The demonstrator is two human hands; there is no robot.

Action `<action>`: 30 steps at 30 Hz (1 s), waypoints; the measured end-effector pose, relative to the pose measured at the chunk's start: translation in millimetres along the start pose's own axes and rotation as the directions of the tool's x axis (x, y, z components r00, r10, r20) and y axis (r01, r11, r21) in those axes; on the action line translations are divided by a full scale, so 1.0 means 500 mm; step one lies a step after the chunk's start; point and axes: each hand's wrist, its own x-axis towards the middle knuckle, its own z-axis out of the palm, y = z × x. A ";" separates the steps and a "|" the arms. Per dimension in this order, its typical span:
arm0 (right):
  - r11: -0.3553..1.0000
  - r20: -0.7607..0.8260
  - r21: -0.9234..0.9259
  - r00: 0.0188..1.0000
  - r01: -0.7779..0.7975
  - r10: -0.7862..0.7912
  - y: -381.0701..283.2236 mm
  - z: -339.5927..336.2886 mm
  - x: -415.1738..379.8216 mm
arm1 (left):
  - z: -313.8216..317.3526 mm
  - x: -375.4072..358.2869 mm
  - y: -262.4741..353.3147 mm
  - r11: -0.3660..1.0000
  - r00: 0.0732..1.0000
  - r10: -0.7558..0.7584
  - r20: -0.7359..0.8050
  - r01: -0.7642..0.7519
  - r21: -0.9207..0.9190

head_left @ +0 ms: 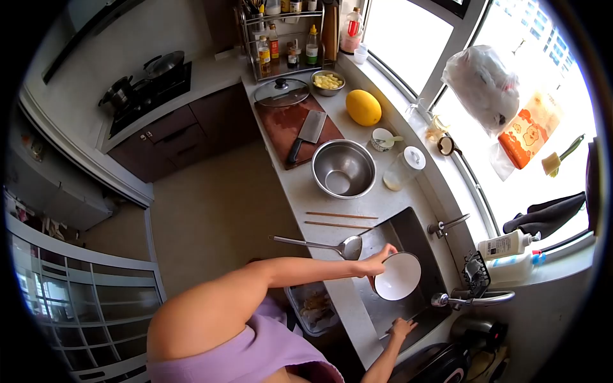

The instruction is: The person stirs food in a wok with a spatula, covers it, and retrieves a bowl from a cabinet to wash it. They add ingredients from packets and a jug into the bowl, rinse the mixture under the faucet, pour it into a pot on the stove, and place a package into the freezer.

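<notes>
My left hand (381, 260) grips the rim of a white bowl (398, 276), fingers and thumb closed on its edge. The bowl is tilted over the sink (373, 300), its white inside facing up toward me. My right hand (402, 328) is low over the near end of the sink, apart from the bowl, its fingers stretched out and nothing seen in them. A ladle (350, 247) lies on the counter by the sink's edge, close to my left forearm. Beyond it rest two chopsticks (341, 219).
A steel mixing bowl (343, 169), glass jar (403, 168), cutting board (281, 131) with cleaver (311, 127), and yellow melon (363, 107) stand along the counter. The faucet (479, 298) juts over the sink. A waste bin (313, 309) sits below the counter edge.
</notes>
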 end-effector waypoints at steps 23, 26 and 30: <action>0.907 -0.695 0.279 0.718 0.315 -0.036 -0.467 0.265 -0.064 | -1.155 -0.004 0.084 0.852 0.851 -0.173 -0.496 -0.123 -0.508; 0.664 -0.484 0.529 0.831 0.528 -0.276 -0.665 0.282 -0.116 | -1.155 -0.001 0.079 0.897 0.848 -0.069 -0.526 -0.178 -0.405; 0.937 -0.524 0.237 0.846 0.258 -0.100 -0.426 0.183 0.003 | -1.157 -0.091 0.094 0.893 0.806 -0.119 -0.580 -0.168 -0.417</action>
